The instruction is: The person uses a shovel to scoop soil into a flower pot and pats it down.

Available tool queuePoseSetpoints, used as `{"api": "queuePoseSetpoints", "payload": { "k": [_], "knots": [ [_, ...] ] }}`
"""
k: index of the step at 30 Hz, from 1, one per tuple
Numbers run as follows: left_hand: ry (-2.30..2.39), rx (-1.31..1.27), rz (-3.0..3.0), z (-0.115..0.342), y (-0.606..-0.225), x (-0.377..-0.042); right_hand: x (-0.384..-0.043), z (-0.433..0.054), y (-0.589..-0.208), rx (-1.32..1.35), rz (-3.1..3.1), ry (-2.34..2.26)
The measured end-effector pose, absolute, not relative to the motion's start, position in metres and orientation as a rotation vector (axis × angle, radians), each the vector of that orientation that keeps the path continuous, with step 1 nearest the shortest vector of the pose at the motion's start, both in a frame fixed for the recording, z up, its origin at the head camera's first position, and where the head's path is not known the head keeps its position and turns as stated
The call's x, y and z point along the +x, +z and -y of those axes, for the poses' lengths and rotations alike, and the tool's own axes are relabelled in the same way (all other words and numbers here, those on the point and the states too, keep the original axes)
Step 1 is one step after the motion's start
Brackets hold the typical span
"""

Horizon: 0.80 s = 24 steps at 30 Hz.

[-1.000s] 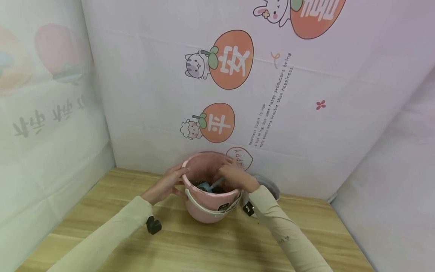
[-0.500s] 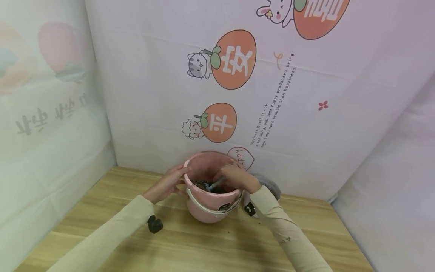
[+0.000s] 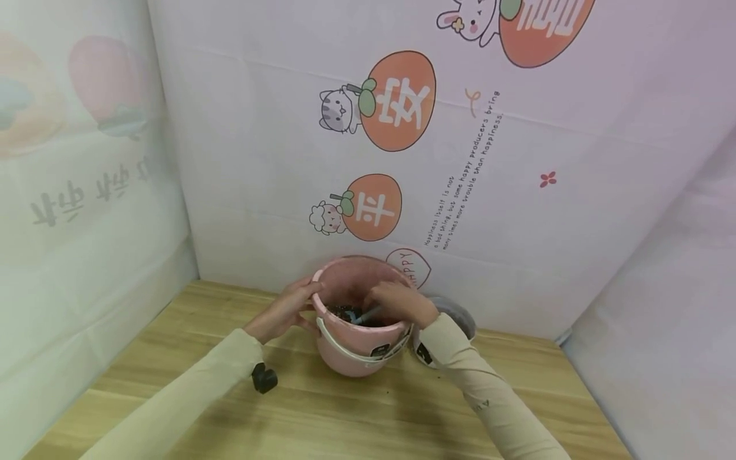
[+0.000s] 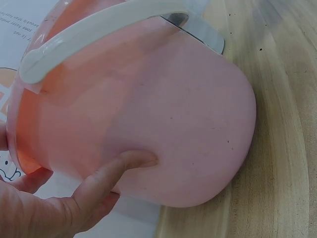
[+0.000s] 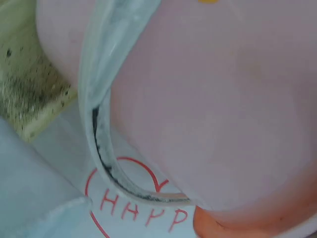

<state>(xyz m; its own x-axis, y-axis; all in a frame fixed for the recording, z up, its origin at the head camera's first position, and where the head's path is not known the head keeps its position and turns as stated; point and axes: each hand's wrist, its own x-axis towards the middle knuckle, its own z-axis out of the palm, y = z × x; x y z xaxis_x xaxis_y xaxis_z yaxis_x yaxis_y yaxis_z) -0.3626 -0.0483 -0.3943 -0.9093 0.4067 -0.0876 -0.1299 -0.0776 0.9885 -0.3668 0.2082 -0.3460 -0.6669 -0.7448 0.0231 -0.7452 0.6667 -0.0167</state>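
A pink bucket (image 3: 345, 359) stands on the table, its white handle (image 3: 339, 345) hanging down at the front. Dark soil (image 3: 340, 311) lies inside it. With my left hand (image 3: 292, 306) I hold the bucket at its left rim; in the left wrist view some fingers (image 4: 133, 158) press the outer wall. My right hand (image 3: 397, 300) reaches inside and grips the blue-grey handle of a small blue shovel (image 3: 365, 315), whose blade is mostly hidden in the soil. In the right wrist view the bucket's pink wall (image 5: 208, 99) fills most of the frame and hides the hand.
Just right of the bucket a grey tub (image 3: 460, 314) stands partly behind the right sleeve. Dark crumbs (image 5: 29, 94) are scattered on the wooden table (image 3: 322, 421). A white printed sheet (image 3: 489, 211) hangs close behind the bucket, with more sheets at both sides.
The blue shovel blade, plainly visible a second ago, has sunk lower into the soil. My right hand has shifted slightly over the bucket; the left hand keeps its hold on the rim.
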Motion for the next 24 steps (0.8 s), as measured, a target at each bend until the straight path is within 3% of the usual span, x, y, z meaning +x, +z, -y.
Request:
{"api": "queuePoseSetpoints", "payload": {
  "k": [6,24],
  "knots": [
    [2.042,0.310,-1.846,0.0480,-0.3928,-0.3615,-0.3604,-0.2067,-0.3432,1.188,2.774,-0.069],
    [2.056,0.295,-1.856,0.0476,-0.3966,-0.3646,-0.3703,-0.2135,-0.3422,1.329,2.605,0.074]
  ]
}}
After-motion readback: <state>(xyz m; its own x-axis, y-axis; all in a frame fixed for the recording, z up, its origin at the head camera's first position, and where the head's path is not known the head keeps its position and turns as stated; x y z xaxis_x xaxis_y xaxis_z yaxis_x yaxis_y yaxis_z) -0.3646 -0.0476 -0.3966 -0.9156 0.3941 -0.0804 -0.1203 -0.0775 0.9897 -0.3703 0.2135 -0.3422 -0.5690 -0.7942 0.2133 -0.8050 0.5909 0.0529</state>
